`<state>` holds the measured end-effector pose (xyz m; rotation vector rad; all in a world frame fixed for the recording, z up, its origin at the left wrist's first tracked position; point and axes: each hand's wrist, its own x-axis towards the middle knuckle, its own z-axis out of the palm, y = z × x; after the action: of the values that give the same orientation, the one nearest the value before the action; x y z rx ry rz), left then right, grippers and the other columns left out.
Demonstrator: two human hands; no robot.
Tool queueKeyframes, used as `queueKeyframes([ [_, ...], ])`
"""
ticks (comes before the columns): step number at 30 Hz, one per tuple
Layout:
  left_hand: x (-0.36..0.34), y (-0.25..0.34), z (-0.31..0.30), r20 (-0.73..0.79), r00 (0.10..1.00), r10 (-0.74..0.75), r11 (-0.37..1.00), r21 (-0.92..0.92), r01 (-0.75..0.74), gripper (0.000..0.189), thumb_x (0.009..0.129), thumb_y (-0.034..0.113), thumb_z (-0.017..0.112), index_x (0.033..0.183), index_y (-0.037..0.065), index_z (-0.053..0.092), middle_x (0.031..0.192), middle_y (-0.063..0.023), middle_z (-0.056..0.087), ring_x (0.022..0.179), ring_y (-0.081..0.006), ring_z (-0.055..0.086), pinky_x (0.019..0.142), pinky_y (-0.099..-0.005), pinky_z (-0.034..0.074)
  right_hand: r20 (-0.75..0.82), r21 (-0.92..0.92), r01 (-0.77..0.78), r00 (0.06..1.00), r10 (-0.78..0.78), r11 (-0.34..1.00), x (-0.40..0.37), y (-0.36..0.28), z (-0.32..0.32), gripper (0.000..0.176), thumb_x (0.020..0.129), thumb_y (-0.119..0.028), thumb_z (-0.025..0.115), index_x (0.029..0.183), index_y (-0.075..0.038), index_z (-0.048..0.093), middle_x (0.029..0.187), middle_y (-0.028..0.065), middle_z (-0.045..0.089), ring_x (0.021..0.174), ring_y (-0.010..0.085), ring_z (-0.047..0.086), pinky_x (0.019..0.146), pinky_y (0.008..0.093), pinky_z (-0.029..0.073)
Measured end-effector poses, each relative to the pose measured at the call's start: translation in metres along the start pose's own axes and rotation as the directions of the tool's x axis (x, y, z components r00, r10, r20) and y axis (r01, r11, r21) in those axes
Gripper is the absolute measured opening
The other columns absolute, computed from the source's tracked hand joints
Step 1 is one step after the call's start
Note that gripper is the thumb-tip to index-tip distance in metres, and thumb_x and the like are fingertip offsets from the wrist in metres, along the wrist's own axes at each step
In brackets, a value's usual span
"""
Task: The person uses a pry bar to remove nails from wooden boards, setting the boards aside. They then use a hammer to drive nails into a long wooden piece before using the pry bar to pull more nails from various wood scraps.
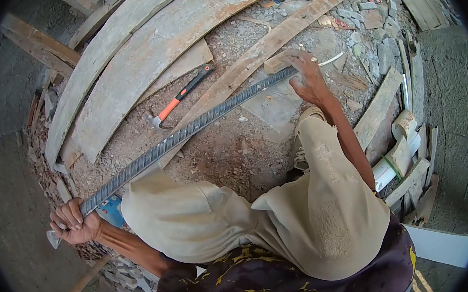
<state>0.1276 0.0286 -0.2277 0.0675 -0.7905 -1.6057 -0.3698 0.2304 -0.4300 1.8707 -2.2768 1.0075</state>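
Note:
A long ribbed steel rebar (191, 131) runs diagonally from lower left to upper right above the gravel. My left hand (73, 223) is closed around its near end. My right hand (307, 77) rests on its far end, fingers spread, where the bar meets a small wooden block (277, 62) on a long plank (253, 58). My knees in beige trousers (272, 216) fill the lower middle; I am crouching.
A hammer with an orange and black handle (180, 97) lies on the gravel left of the rebar. Wide curved wooden boards (136, 59) lie at upper left. Wood offcuts and white pipe pieces (400, 155) are piled at the right. Rubble covers the ground.

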Motion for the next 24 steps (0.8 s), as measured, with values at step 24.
queueKeyframes([
  [24, 0.021, 0.064, 0.319, 0.480, 0.877, 0.028, 0.892, 0.385, -0.239, 0.036, 0.086, 0.038, 0.063, 0.062, 0.015, 0.048, 0.050, 0.0080, 0.040, 0.043, -0.0031, 0.041, 0.040, -0.0168, 0.041, 0.415, -0.271, -0.180, 0.865, 0.283, 0.946, -0.018, 0.061, 0.015, 0.066, 0.075, -0.033, 0.072, 0.129, -0.006, 0.046, 0.136, 0.0224, 0.042, 0.121, 0.0404, 0.045, 0.102, 0.0440, 0.038],
])
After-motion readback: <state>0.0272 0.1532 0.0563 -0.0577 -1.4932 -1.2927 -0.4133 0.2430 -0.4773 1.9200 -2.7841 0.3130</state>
